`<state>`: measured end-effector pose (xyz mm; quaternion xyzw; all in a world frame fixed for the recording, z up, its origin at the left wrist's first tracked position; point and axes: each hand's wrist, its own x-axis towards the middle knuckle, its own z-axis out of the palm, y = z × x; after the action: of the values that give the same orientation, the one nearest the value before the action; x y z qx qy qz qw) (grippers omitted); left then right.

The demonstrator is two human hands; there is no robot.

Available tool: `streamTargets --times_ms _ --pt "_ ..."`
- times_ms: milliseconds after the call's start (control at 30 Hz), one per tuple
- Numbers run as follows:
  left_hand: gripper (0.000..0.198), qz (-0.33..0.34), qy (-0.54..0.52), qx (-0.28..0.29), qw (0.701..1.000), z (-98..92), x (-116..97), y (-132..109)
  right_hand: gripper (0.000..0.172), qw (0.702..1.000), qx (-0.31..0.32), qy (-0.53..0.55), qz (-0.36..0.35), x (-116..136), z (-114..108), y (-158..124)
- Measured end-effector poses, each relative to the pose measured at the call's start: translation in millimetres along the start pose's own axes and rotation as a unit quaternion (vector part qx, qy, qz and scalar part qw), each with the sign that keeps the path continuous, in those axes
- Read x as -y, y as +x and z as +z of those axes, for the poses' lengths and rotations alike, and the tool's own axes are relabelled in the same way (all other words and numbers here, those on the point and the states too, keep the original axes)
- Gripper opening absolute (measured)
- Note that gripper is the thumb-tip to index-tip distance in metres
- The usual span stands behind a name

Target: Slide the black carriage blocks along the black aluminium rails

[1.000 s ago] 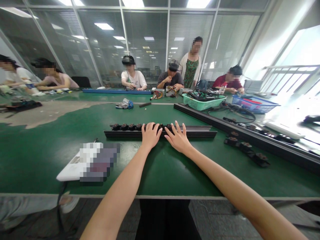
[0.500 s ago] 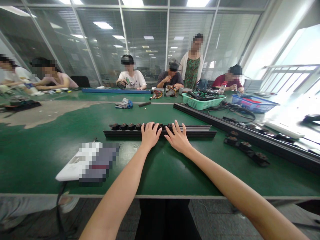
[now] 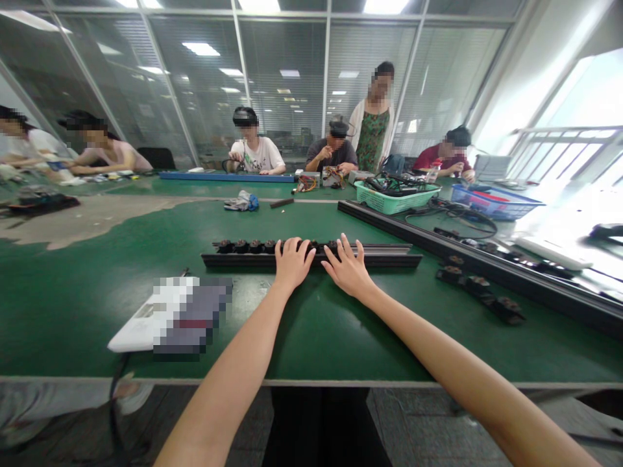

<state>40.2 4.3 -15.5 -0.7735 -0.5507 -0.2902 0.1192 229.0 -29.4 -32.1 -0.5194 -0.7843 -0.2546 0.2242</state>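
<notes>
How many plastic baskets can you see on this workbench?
2. A green plastic basket holding black cables sits toward the far side of the green workbench, and a blue plastic basket sits to its right. Others could be out of view.

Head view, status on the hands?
Left hand and right hand resting on black rail. Dark fittings along it. Blurred white item at left, apart.

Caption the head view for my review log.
Left hand and right hand rest on a black rail on a green bench.
</notes>
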Motion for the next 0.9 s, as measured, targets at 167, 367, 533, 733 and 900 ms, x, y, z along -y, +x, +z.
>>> streamTargets --times_ms 167,367,533,733,900 --pt "0.045 0.0 -0.005 -0.001 1.0 0.4 0.2 0.1 0.05 1.0 0.013 -0.003 0.012 -1.5 -1.7 0.6" --pt "0.044 0.0 -0.004 0.0 1.0 -0.6 -0.2 0.0 0.051 0.999 0.029 -0.002 0.015 -2.6 -2.7 1.4" --pt "0.044 0.001 -0.003 -0.002 1.0 0.1 0.0 0.0 0.051 0.999 0.032 -0.004 0.021 -2.3 -3.1 1.6" --pt "0.045 0.004 -0.002 -0.006 1.0 1.6 0.9 0.1 0.05 0.999 0.024 -0.004 0.026 -2.3 -3.5 1.0" --pt "0.045 0.003 -0.004 -0.004 1.0 2.2 1.0 0.4 0.05 0.999 0.028 -0.002 0.033 -4.1 -3.9 1.1"
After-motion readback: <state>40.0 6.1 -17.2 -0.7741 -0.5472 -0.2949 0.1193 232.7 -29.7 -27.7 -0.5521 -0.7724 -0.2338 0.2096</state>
